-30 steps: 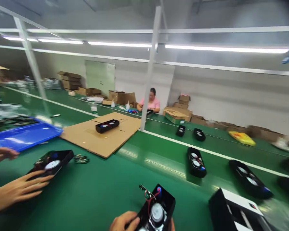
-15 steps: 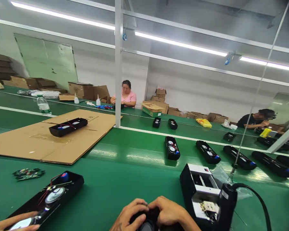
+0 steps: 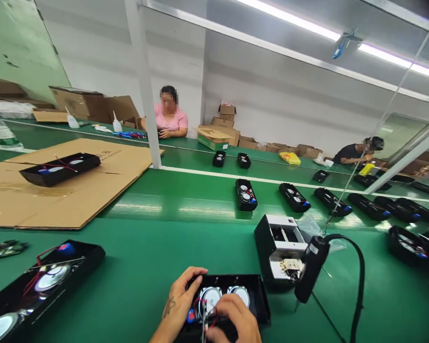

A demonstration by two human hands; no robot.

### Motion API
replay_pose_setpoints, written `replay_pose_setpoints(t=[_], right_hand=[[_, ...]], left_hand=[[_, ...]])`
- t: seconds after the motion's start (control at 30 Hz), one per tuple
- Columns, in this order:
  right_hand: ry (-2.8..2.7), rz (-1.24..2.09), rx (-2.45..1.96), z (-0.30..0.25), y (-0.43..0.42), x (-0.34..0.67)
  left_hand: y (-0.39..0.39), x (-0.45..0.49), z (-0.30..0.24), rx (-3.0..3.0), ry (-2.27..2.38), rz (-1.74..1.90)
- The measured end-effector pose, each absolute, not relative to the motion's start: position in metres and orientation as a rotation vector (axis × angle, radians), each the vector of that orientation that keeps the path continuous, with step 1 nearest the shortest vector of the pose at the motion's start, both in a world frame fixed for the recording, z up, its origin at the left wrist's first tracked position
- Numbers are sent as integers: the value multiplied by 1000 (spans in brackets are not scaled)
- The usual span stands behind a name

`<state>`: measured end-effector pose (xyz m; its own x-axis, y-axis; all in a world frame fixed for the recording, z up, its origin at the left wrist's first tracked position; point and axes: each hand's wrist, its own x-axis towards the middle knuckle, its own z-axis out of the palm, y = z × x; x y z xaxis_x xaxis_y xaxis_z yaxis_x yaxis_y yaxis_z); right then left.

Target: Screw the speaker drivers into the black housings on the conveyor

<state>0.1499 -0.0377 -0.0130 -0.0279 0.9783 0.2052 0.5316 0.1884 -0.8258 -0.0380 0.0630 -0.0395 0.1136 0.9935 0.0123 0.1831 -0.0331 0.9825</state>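
Observation:
A black speaker housing lies open side up on the green bench in front of me, with two round speaker drivers showing inside. My left hand grips its left end, thumb over the rim. Inside that end sit red wires and a small blue-and-red part. My right hand is bent over the near driver, its fingertips pinched on the wires; part of the housing is hidden beneath it.
A black-and-white machine and a hanging electric screwdriver stand to the right. Another housing lies at left beside circuit boards. Cardboard lies behind. More housings line the belt; two people work across it.
The housing has been turned over, so its drivers face up. My right hand has moved into it over the wires. A co-worker's hand at the left housing is gone. The view has shifted.

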Motion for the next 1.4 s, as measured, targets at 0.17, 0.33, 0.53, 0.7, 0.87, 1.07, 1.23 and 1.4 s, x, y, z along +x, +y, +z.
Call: replay_pose_setpoints(t=[0.17,0.33,0.53,0.7,0.87,1.07,1.23,1.4], right_hand=[[-1100,976,-1470,7,-27,135],[-1429,951,-1402,4,-42,135],[-1630,877,-1509,10,-53,116],[-1222,1001,-1473,26,-29,122],[-887,1188,-1420,24,0,151],[-974,1317,-1338,35,9,147],[-938,1339,-1311,40,-5,140],[-1120,1347,-1381,52,-3,160]], left_hand=[[42,-46,-23,1521,1181,1167],[23,-46,-8,1688,1039,1183],[22,-31,-2,1559,1165,1189],[21,-43,-1,1484,1140,1111],[17,-58,3,1650,1017,1072],[22,-51,17,1814,1017,867],[27,-45,15,1658,1113,898],[28,-54,14,1705,1000,870]])
